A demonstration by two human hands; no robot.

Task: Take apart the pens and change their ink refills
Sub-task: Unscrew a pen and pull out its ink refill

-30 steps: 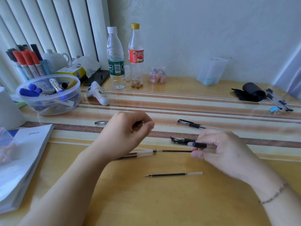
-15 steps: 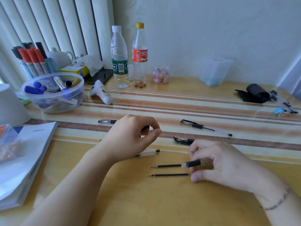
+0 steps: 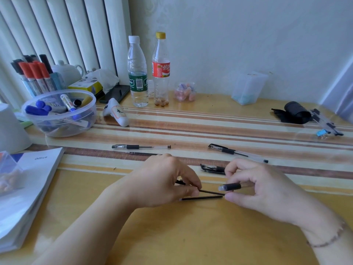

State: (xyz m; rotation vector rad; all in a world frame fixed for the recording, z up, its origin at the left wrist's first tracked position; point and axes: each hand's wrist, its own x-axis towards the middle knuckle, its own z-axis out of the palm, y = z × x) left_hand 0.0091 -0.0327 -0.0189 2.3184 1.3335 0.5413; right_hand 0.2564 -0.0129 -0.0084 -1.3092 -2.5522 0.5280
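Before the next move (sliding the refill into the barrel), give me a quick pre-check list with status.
1. Right hand grips the clear pen barrel with black rubber grip: ok.
2. Left hand pinches the thin black ink refill: ok.
3. Refill end lined up with the barrel mouth: not ok, it passes just below the opening.
4. Which end of the held refill faces the barrel: cannot tell.
5. Spare black refill on the yellow table lies apart from the held one: ok, though close beneath.
6. Black pen cap within reach behind the hands: ok.
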